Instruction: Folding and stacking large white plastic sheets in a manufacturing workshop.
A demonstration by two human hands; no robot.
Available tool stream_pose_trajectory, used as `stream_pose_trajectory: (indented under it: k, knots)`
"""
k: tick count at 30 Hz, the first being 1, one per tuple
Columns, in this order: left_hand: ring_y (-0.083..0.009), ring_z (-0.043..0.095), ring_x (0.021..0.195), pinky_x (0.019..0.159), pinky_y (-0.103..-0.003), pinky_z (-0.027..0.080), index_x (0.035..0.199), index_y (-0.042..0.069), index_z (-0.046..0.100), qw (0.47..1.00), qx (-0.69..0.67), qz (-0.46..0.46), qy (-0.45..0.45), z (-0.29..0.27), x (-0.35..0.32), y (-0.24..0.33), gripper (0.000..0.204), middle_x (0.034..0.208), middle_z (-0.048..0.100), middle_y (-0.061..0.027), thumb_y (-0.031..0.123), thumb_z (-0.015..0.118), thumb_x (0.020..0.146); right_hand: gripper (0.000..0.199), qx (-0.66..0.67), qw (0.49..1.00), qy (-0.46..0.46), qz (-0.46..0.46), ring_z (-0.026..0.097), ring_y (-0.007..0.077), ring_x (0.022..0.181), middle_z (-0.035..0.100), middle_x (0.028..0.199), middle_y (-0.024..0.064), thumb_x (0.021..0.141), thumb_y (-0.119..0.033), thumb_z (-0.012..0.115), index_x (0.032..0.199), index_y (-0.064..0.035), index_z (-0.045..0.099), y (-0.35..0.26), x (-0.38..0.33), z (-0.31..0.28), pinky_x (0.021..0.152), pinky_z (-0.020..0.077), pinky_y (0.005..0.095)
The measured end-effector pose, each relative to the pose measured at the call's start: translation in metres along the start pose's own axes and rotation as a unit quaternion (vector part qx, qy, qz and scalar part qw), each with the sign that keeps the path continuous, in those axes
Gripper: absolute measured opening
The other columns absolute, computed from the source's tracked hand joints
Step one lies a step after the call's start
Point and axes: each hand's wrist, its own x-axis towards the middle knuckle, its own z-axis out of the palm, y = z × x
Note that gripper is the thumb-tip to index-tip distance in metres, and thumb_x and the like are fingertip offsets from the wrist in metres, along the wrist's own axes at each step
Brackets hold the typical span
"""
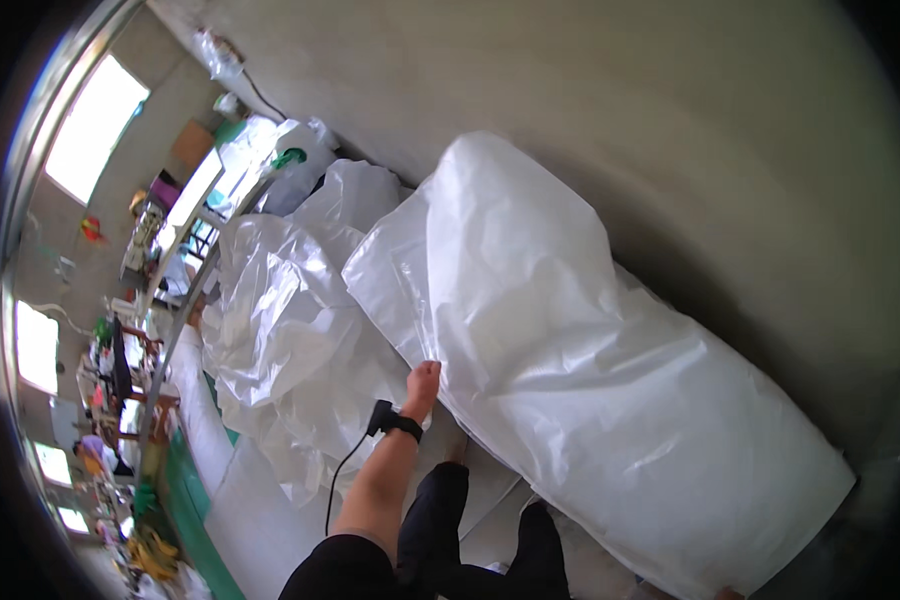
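Note:
A long, bulky bundle in white plastic sheeting (570, 330) stretches from the middle of the head view to the lower right, beside the wall. My left hand (425, 381) is closed on the near left edge of this sheeting, where the plastic creases under the fingers. What lies inside the bundle is hidden. At the bottom edge a small patch of skin shows against the sheeting, perhaps my right hand (729, 594); its fingers cannot be made out. My left wrist wears a black strap with a small device (382, 418) and a cable.
Crumpled translucent plastic (280, 320) is heaped to the left of the bundle. A plain wall (670, 120) rises behind. Green material (185, 500) lies along the left side. Farther left are cluttered tables and bright windows (95, 125). My legs (440, 510) stand close to the bundle.

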Motion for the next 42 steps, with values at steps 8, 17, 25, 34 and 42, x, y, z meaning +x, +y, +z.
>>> stream_pose_trajectory:
  k: [8,17,25,34,42]
  knots:
    - [-0.0133,0.053,0.067,0.059,-0.031,0.044,0.102,0.008,0.061,0.888,-0.369,-0.247,-0.119,0.017,0.151,0.058,0.049,0.076,0.055,0.0009,0.054,0.052,0.088,0.055,-0.076,0.917,0.087,-0.382,0.05,0.0394,0.115,0.048,0.13,0.0217,0.086,-0.025,0.058,0.133,-0.0012,0.041,-0.094,-0.147,0.041,0.096,0.0407,0.0461]
    - [-0.0244,0.056,0.094,0.079,-0.034,0.046,0.104,0.004,0.062,0.958,-0.247,0.131,0.064,-0.011,0.202,0.039,0.033,0.1,0.06,-0.0095,0.009,0.066,0.072,0.057,-0.038,0.874,-0.105,-0.472,0.048,0.0389,0.116,0.05,0.128,0.0228,0.085,-0.025,0.057,0.134,-0.0006,0.041,-0.165,-0.31,0.112,0.097,0.0392,0.0465]
    - [-0.0313,0.046,0.116,0.097,-0.044,0.038,0.129,0.007,0.046,0.842,-0.486,-0.235,-0.023,-0.017,0.198,0.005,0.061,0.137,0.04,-0.011,0.043,0.063,0.083,0.062,-0.173,0.904,-0.106,-0.376,0.047,0.0381,0.118,0.049,0.128,0.0218,0.078,-0.022,0.062,0.133,-0.0036,0.042,-0.201,-0.327,0.118,0.096,0.0406,0.0479]
    - [-0.0194,0.061,0.096,0.082,-0.032,0.05,0.115,0.002,0.059,0.731,-0.595,-0.149,-0.298,-0.006,0.253,0.018,0.03,0.111,0.062,-0.0088,0.013,0.058,0.087,0.046,-0.171,0.865,0.003,-0.472,0.056,0.0369,0.103,0.058,0.112,0.0228,0.083,-0.025,0.057,0.122,0.0012,0.05,-0.233,-0.317,0.133,0.086,0.0454,0.0495]
    - [-0.0187,0.061,0.092,0.08,-0.029,0.047,0.11,0.0,0.06,0.815,-0.529,-0.2,-0.127,-0.147,0.233,0.073,0.037,0.101,0.064,-0.0079,0.0,0.064,0.073,0.079,-0.173,0.896,-0.179,-0.367,0.04,0.0432,0.122,0.026,0.143,0.0246,0.08,-0.024,0.065,0.144,-0.0087,0.02,-0.27,-0.317,0.127,0.091,0.04,0.0558]
